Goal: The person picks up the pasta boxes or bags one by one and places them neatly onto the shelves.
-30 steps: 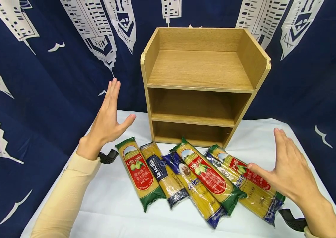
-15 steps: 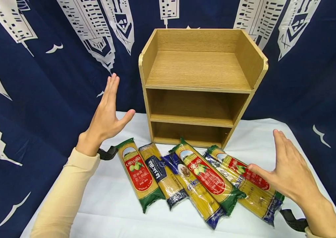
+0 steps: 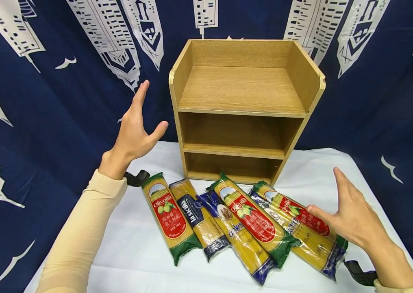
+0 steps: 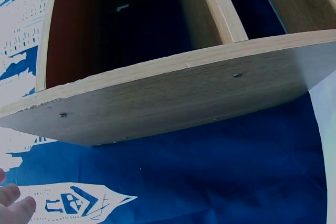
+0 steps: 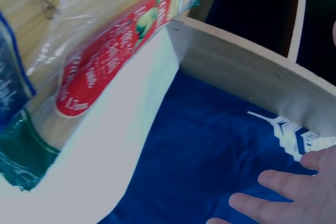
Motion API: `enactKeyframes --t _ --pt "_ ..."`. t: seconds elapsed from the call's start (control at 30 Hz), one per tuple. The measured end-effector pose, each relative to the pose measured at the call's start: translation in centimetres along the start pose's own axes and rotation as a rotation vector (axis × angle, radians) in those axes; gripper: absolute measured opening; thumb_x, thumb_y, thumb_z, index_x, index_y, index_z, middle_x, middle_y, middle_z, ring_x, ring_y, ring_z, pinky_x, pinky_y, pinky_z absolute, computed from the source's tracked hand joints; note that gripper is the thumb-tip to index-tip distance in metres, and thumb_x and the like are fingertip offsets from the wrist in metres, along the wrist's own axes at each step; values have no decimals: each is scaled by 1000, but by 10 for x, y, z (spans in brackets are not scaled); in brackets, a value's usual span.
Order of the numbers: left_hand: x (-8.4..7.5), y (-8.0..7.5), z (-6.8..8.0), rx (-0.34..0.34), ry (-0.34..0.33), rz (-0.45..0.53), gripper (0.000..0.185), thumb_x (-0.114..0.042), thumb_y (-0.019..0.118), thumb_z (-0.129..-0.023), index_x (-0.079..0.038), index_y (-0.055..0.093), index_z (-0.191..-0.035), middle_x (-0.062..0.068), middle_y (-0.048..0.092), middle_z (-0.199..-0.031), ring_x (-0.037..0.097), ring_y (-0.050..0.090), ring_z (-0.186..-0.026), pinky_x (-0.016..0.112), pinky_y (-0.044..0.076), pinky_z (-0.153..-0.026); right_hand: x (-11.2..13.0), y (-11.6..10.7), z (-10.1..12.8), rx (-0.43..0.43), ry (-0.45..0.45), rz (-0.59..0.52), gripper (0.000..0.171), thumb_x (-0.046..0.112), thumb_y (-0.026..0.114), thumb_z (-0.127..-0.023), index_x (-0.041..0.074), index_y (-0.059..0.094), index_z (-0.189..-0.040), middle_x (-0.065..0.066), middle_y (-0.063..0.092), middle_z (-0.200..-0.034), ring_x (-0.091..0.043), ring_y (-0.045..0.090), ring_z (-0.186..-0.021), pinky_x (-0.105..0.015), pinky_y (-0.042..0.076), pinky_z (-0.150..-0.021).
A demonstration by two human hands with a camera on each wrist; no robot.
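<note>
My left hand [image 3: 131, 132] is raised left of the wooden shelf unit [image 3: 241, 91], fingers extended and thumb spread, holding nothing. On the other side my right hand [image 3: 354, 215] hovers by the rightmost spaghetti packs, fingers straight and thumb apart. A green-ended Olivoila spaghetti pack [image 3: 171, 219] lies nearest my left wrist. Beside it lie a La Sicilia spaghetti pack [image 3: 201, 219] and a blue-ended pasta pack [image 3: 237, 236]. Another Olivoila pack [image 3: 254, 217] overlaps that one. At the right, a blue-ended pack [image 3: 312, 244] partly covers a third Olivoila pack [image 3: 310, 221].
The shelf has a top tray and two compartments below, standing at the back of a white-covered table [image 3: 133, 252]. A dark blue curtain [image 3: 64, 122] with white building prints hangs behind. Black wrist straps [image 3: 360, 273] are on both arms.
My left hand has risen slightly, its fingers and thumb spreading a little more. The right hand has dipped slightly. The shelf sits a bit lower in the head view; the packs keep their arrangement.
</note>
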State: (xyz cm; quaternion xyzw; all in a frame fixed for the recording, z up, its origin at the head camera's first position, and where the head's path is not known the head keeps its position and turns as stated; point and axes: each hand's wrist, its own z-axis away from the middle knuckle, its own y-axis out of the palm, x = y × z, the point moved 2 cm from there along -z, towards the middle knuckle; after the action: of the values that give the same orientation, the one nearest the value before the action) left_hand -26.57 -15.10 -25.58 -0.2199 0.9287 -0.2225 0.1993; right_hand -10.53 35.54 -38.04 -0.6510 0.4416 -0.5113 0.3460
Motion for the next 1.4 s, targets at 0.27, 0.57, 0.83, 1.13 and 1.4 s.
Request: enactKeyframes --t 0.27,0.57,0.83,1.13,1.4 --pt "6 -3 -4 -85 29 55 82 -30 68 -90 9 30 -151 20 45 -153 25 45 -141 41 40 -112 -17 15 2 113 72 4 124 59 76 -84 1 -1 -162 -46 24 -151 -68 33 -128 -82 31 -91" --pt "1 2 -15 -121 -10 284 81 -31 69 -88 15 34 -146 26 44 -150 30 45 -140 52 41 -110 -45 36 11 251 160 -50 121 57 73 -88 -9 0 -157 -47 39 -140 -65 45 -119 -76 41 -89" --pt "5 10 -30 -148 -46 493 97 -51 75 -88 17 34 -144 30 42 -149 37 41 -141 54 38 -112 -58 42 12 368 218 -70 116 61 68 -90 -13 6 -155 -45 41 -140 -63 47 -119 -73 46 -87" --pt "17 20 -48 -167 -79 726 80 -34 77 -90 12 40 -145 25 43 -151 31 40 -143 50 38 -113 -61 49 11 427 156 -71 95 55 71 -90 -17 39 -142 -41 52 -132 -52 61 -107 -63 53 -82" --pt "15 24 -68 -80 -43 779 56 6 60 -87 16 45 -140 27 44 -151 31 41 -142 49 39 -112 -59 50 6 468 137 -53 89 50 77 -87 -17 48 -136 -34 60 -118 -27 62 -88 -50 56 -74"
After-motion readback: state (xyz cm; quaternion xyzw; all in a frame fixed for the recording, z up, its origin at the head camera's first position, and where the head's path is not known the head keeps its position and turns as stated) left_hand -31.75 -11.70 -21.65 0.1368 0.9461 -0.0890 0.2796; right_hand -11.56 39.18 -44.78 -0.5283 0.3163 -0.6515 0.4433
